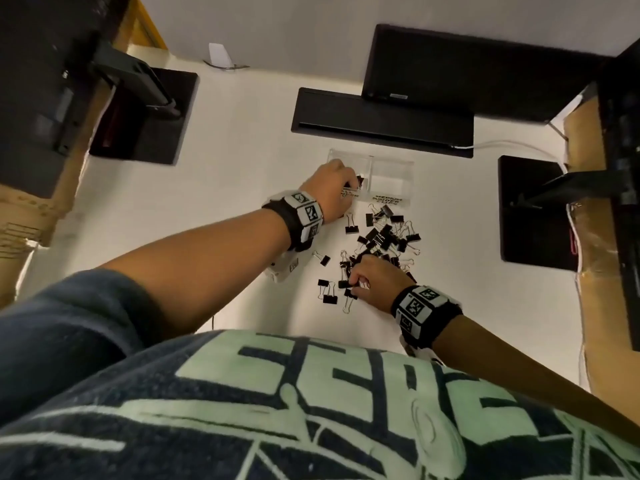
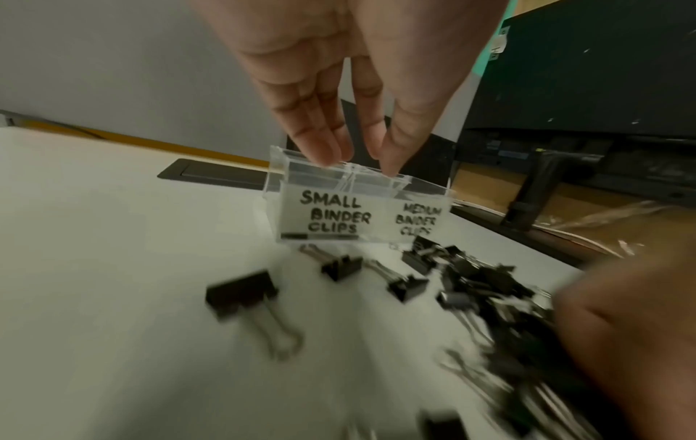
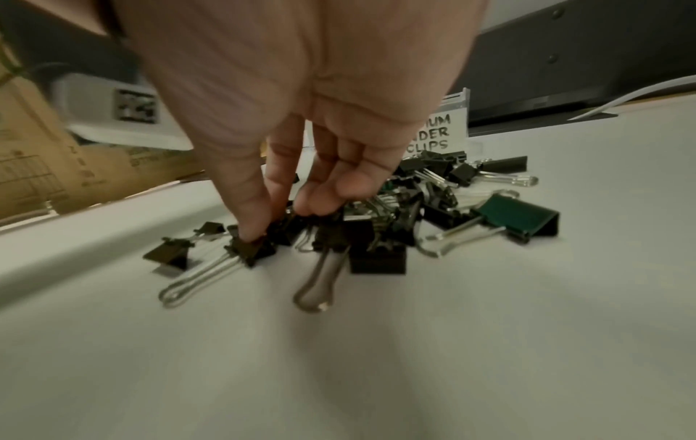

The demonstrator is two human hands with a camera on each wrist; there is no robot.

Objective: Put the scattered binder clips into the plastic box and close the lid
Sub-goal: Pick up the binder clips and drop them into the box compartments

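White tabletop (image 1: 242, 188): pale, matte, carrying everything below; a long black slotted panel (image 1: 381, 123) is set into it at the far side.
Dark monitor (image 1: 467, 71): stands behind that panel, against the wall.
Plastic box (image 1: 391, 174): clear, two compartments side by side, lid off the top; it sits on the table just beyond the heap of clips. Its front carries handwritten labels, "SMALL BINDER CLIPS" (image 2: 333, 215) on the left compartment and "MEDIUM BINDER CLIPS" on the right.
Binder clips (image 1: 384, 237): black with silver wire handles, piled loosely between the box and the person, with a few strays lying apart on the left edge of the pile.
Left hand (image 1: 332, 188): reaching over the left compartment, fingertips (image 2: 327, 154) straight and pointing down at its rim, thumb close beside them; whether they hold a clip, I cannot tell.
Right hand (image 1: 375, 278): down on the near edge of the pile, thumb and fingers (image 3: 260, 202) curled and pinching a small clip (image 3: 250, 248) that rests on the table.
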